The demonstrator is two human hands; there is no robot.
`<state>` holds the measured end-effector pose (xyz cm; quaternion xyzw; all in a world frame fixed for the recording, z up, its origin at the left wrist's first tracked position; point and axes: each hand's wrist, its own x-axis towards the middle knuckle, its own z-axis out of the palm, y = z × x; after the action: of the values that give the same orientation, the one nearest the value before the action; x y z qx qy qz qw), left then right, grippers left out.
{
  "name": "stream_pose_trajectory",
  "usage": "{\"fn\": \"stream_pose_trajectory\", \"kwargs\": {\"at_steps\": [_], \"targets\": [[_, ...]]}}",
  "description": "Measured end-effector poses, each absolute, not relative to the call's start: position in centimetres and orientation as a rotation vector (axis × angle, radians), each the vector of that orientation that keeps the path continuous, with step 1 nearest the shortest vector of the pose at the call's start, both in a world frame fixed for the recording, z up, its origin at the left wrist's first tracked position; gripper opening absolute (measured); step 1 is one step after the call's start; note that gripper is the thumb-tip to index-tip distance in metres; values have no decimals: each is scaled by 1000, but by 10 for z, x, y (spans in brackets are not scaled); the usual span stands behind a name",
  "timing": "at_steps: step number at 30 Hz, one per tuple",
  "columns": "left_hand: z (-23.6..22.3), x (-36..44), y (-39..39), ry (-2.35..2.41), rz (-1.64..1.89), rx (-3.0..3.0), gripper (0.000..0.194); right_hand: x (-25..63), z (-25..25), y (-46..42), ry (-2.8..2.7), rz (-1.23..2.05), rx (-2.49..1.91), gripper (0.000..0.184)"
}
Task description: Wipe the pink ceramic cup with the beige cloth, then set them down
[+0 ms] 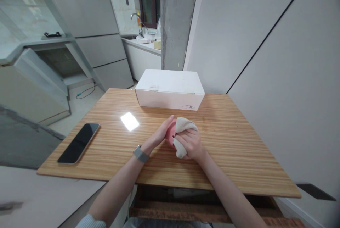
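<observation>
A small rounded pink object (170, 136) sits between my hands over the middle of the wooden table (228, 143). My left hand (161, 132) is closed around its left side, the thumb and fingers pointing away from me. With closed fingers, my right hand (190, 143) grips an off-white cloth (183, 124) and presses it to the pink object's right side. The cloth bunches out above and below the fingers. A small dark spot shows on the pink surface; the rest is covered, and I cannot tell its kind. My left wrist wears a grey-banded watch (141, 153).
Behind my hands a closed white box (170, 98) rests at the table's far edge. A dark-screened phone (79, 143) lies at the left. Below the near edge is an open drawer (180, 210). White panels (265, 61) rise on the right, and a grey pillar (176, 22) stands behind the box.
</observation>
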<state>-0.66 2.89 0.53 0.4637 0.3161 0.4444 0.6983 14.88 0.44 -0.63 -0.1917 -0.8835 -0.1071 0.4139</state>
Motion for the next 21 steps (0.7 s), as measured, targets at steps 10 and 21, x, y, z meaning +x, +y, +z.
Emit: {"fn": "stream_pose_trajectory", "kwargs": {"at_steps": [10,21], "targets": [[7,-10,26,858,1076,1514,42,157,-6,10,-2186,-257,-547,29],[3,-4,26,647,1082,958,30,150,-1,8,-2000,-268,-655,28]]}}
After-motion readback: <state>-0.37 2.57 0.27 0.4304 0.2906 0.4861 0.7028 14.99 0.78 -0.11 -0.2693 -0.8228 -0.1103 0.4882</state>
